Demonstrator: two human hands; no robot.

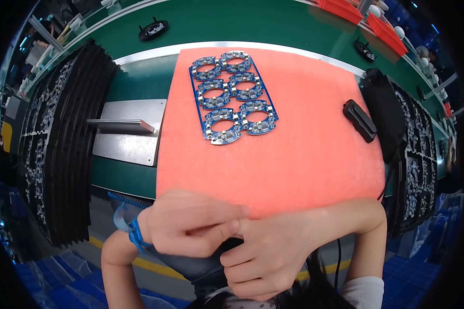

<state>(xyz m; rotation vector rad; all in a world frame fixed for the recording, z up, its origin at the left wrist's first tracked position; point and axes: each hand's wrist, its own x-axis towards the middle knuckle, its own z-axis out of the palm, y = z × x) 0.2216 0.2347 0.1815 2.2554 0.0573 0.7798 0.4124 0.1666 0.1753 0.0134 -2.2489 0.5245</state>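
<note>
My left hand (188, 226), with a blue wrist strap (135, 234) at its wrist, is closed, and its fingertips meet the thumb side of my right hand (268, 255). The right fingers are curled in as well. Both hands are together in front of the near edge of a pink foam mat (314, 159); whatever may be between the fingers is hidden. Beyond them, at the far left of the mat, lies a blue circuit board panel (231, 96) of several ring-shaped boards joined in two columns. Neither hand touches it.
A metal plate with an upright blade (129, 147) sits left of the mat. Stacked black trays of boards (62, 139) stand left, more trays (415, 165) right. A small black device (360, 121) lies on the mat near a black pouch (384, 110). Black oval parts (153, 30) rest on the green belt.
</note>
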